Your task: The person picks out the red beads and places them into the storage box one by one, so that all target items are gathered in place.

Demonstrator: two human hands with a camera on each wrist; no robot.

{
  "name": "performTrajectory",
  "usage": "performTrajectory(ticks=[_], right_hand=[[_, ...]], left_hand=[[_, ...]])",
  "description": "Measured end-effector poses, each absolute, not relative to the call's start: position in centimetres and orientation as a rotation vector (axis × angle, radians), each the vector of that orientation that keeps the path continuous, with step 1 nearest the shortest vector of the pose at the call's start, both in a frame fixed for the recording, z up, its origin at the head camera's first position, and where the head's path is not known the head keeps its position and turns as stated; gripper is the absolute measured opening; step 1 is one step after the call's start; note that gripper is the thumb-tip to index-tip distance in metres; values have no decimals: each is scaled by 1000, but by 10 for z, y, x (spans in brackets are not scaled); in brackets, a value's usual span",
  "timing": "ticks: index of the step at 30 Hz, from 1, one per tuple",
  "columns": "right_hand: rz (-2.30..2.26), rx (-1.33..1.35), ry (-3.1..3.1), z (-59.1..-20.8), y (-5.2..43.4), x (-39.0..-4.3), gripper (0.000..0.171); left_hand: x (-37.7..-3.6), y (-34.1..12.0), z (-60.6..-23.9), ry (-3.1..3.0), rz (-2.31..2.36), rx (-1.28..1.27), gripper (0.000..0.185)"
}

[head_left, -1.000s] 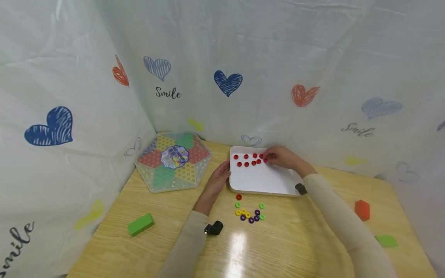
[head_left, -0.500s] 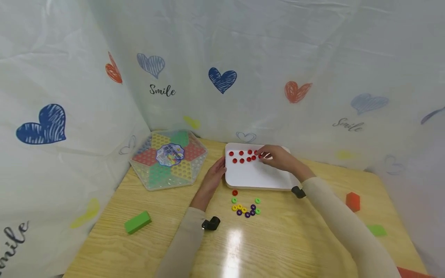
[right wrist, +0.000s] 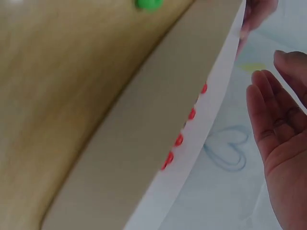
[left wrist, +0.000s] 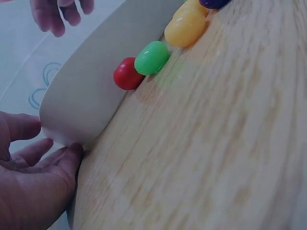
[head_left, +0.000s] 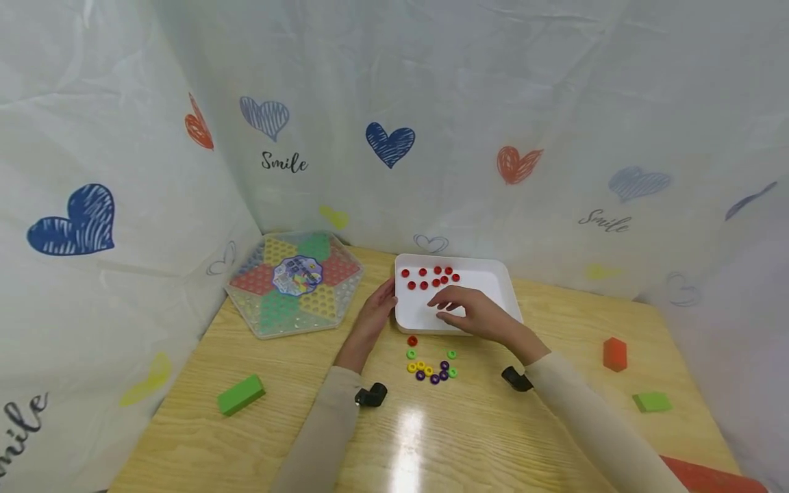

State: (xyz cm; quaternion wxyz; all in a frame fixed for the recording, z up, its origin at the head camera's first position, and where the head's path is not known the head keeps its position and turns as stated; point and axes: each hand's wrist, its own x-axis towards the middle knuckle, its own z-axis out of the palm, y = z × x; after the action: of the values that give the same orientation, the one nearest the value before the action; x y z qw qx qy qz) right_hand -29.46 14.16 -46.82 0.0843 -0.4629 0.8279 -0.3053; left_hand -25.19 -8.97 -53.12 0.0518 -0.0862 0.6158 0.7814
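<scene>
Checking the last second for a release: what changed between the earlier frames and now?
The right hand has left the red beads at the far end of the white tray and pulled back toward the near edge, fingers relaxed and holding nothing. The left hand still rests against the tray's left rim. The loose beads on the table stayed put.

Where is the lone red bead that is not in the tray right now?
In the head view the red bead lies on the wooden table just in front of the white tray, beside a green bead, between the two hands.
</scene>
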Motion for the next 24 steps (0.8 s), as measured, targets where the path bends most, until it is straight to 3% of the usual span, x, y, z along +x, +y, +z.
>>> performTrajectory(ticks=[11,24], right_hand=[[-655,-1624,2455,-484,127,-250,23],[-266,-1614,2608,-492,117,-231,34]], left_hand=[[-249,-89,-529,1858,2415,-224,51],[-251,-89,-533,1846,2432,-219,51]])
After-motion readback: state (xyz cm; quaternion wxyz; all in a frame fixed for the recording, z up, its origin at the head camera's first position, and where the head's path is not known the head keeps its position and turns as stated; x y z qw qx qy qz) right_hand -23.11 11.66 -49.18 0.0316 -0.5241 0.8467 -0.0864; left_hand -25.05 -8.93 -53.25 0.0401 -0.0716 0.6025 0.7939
